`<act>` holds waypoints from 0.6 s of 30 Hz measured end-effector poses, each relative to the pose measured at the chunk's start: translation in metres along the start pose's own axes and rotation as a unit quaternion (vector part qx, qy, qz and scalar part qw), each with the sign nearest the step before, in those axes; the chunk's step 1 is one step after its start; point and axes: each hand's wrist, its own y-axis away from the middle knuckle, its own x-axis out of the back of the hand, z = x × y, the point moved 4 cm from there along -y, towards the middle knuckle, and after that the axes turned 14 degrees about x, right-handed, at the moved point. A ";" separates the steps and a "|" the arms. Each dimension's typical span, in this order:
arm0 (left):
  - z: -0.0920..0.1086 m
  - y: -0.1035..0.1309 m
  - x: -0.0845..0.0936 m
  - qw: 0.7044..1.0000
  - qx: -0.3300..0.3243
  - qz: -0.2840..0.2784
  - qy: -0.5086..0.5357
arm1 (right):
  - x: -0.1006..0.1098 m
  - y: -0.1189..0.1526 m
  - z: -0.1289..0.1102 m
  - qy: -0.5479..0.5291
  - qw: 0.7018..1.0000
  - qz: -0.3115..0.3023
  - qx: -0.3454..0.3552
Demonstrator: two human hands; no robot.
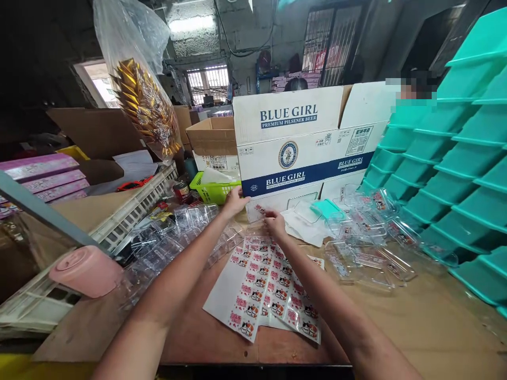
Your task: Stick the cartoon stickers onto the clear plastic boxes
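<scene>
My left hand (236, 201) is closed on the edge of what looks like a clear plastic lid, whose outline barely shows against the white carton. Opposite it, my right hand (275, 224) has its fingertips pinched at a small pink printed sticker (260, 209). How far the sticker touches the lid cannot be made out. Below both hands, overlapping sticker sheets (253, 293) with cartoon cats and pink lettering lie on the brown board. Clear plastic lids (178, 227) are heaped by my left forearm. Further clear lids with stickers on them (370, 258) lie to the right.
A white and blue beer carton (289, 150) stands upright behind my hands. Turquoise trays (447, 174) are stacked high on the right. A green basket (216, 190), a pink container (87, 271) and a white crate (130, 208) are on the left. Another person is partly visible behind the trays.
</scene>
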 end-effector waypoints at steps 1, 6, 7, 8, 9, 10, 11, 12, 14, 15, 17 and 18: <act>-0.004 -0.001 -0.004 1.000 0.016 -0.012 0.007 | -0.002 0.001 0.000 0.005 1.000 0.001 0.016; -0.024 -0.003 -0.016 0.993 0.107 -0.032 0.036 | 0.002 0.002 -0.015 0.041 0.993 0.028 0.103; -0.027 -0.004 -0.016 0.991 0.123 -0.035 0.041 | 0.003 0.002 -0.020 0.047 0.991 0.032 0.123; -0.029 -0.005 -0.017 0.989 0.138 -0.037 0.047 | 0.004 0.001 -0.024 0.051 0.988 0.034 0.142; -0.031 -0.006 -0.017 0.986 0.152 -0.039 0.052 | 0.004 0.001 -0.029 0.055 0.985 0.032 0.160; -0.033 -0.007 -0.018 0.984 0.165 -0.040 0.056 | 0.003 0.001 -0.033 0.058 0.983 0.029 0.174; -0.035 -0.007 -0.019 0.982 0.177 -0.041 0.059 | 0.003 0.001 -0.035 0.062 0.981 0.024 0.184; -0.036 -0.006 -0.021 0.979 0.188 -0.042 0.060 | 0.002 0.000 -0.037 0.066 0.980 0.018 0.189; -0.041 -0.002 -0.027 0.975 0.209 -0.041 0.058 | 0.000 0.000 -0.035 0.075 0.980 0.007 0.186; -0.043 0.001 -0.032 0.974 0.218 -0.039 0.055 | 0.000 0.000 -0.032 0.078 0.981 0.002 0.178; -0.049 0.007 -0.041 0.971 0.233 -0.028 0.045 | 0.000 -0.001 -0.025 0.083 0.984 -0.010 0.157; -0.051 0.011 -0.045 0.970 0.238 -0.022 0.039 | 0.000 -0.001 -0.021 0.082 0.986 -0.018 0.145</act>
